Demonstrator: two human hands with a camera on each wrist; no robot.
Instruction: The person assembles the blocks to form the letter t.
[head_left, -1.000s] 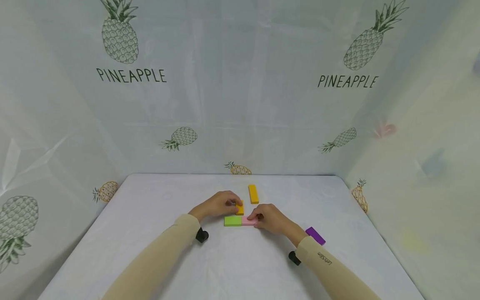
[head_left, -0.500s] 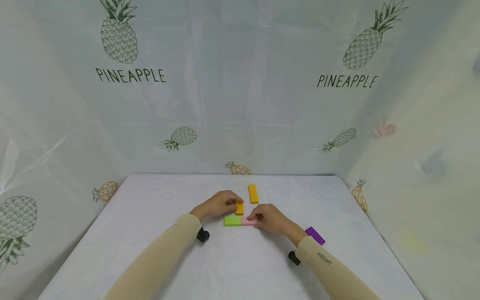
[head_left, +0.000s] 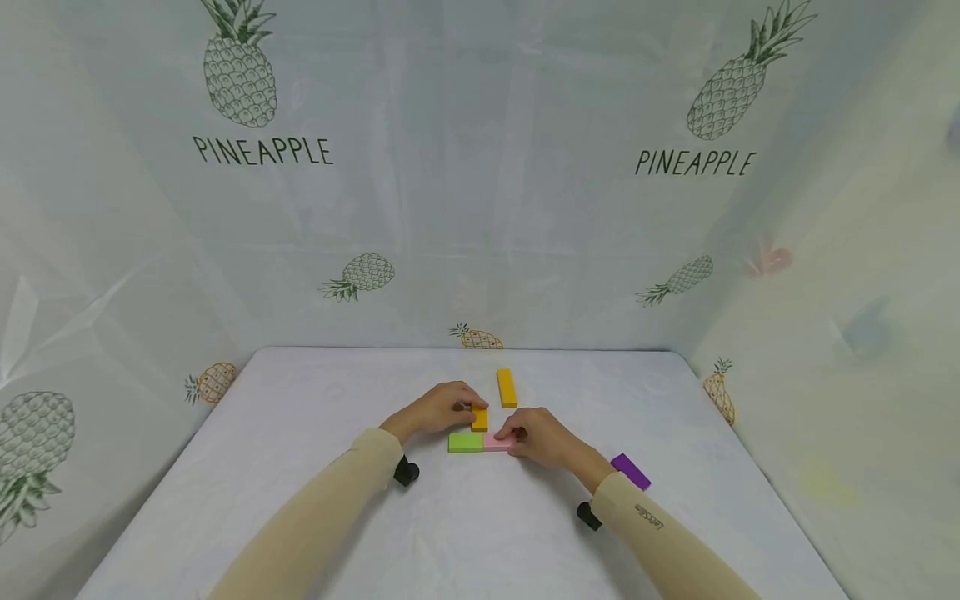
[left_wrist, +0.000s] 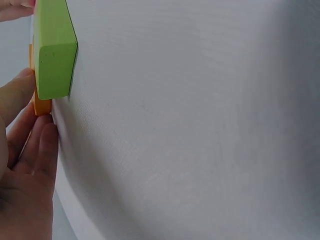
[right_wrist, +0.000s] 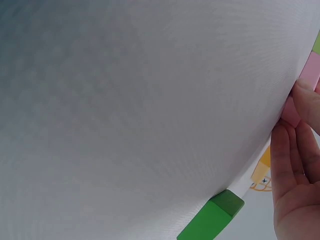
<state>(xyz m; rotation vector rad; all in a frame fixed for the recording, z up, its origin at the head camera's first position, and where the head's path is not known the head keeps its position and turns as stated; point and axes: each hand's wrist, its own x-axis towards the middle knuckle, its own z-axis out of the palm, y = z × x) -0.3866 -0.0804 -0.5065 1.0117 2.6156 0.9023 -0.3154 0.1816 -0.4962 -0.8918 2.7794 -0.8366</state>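
My left hand pinches a short orange block by its sides, between thumb and fingers. Just in front of that block lies a light green block, end to end with a pink block. My right hand grips the pink block at its right end, covering part of it. From the left wrist, the light green block looms close and hides much of the orange block. The right wrist view shows the thumb and fingers on the pink block.
A second orange block lies farther back, and a purple block rests beside the right forearm. In the right wrist view a darker green block shows low down; I cannot find it in the head view. A white cloth covers the table.
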